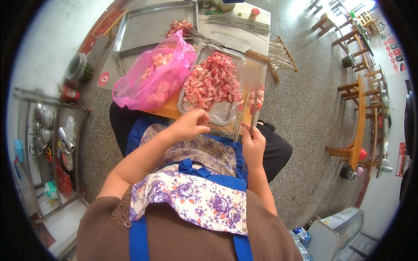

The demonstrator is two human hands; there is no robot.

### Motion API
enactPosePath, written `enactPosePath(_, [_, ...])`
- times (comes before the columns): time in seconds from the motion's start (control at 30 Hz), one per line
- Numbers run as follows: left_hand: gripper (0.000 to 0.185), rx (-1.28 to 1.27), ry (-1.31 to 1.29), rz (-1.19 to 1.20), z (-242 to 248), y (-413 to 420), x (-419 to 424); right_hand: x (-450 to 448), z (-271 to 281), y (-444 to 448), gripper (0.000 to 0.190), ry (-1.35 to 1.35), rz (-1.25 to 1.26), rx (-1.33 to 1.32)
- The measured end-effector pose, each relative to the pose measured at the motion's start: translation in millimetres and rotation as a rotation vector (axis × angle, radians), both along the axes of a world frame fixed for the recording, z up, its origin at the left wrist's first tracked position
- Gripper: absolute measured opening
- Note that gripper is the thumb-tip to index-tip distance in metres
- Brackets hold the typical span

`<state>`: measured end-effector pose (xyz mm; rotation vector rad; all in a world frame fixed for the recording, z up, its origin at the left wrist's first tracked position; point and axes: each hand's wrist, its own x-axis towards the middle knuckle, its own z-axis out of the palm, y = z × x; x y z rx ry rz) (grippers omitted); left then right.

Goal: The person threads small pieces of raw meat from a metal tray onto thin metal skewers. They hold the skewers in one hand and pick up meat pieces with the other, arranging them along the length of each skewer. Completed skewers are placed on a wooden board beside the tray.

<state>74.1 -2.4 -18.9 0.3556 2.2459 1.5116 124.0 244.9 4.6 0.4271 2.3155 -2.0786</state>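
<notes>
My right hand (254, 140) grips the lower ends of several thin metal skewers (255, 117); meat pieces (257, 98) are threaded near their upper part. Over the near edge of a clear plastic tray (225, 121), my left hand (193, 123) has its fingers curled and apart, with nothing seen in it. Diced raw meat (215, 81) is heaped in the tray. Left of the tray lies a pink plastic bag (156, 81) with more pale meat inside. Beyond it, loaded skewers (179, 27) rest with their meat at the edge of a large metal tray (156, 23).
A cleaver (230, 40) with a wooden handle lies behind the clear tray, near a bundle of bare skewers (238, 24) and a red-capped jar (254, 14). A wooden board (168, 110) lies under the bag and tray. A folding stool (282, 57) stands right of the table.
</notes>
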Motion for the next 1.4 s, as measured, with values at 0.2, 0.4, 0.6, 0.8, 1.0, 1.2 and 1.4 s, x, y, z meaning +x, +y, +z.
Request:
enactPosePath(0.2, [0.015,-0.019,0.204,0.427,-7,-27,-43,7,-12,3,0.018,-0.024,0.005,0.047])
enactPosePath(0.4, [0.017,-0.357,0.463,0.436,-27,-48,-76,13,-16,-7,0.017,-0.045,0.033,0.054])
enactPosePath(0.6, [0.015,-0.428,0.420,0.475,-29,-48,-86,16,-13,-6,0.017,-0.071,0.029,0.032])
enactPosePath(0.8, [0.018,-0.572,0.389,0.439,-30,-40,-95,14,-29,-8,0.016,0.002,0.055,0.053])
enactPosePath(1.0, [0.016,-0.071,0.196,0.517,-28,-44,-82,15,-19,-12,0.017,-0.028,0.066,-0.003])
enactPosePath(1.2, [0.016,0.619,-0.294,0.555,10,-22,-67,17,-13,-19,0.017,-0.072,0.141,-0.003])
enactPosePath(1.4, [0.016,0.838,-0.537,0.650,13,-15,-68,22,-4,-30,0.018,-0.068,0.204,0.024])
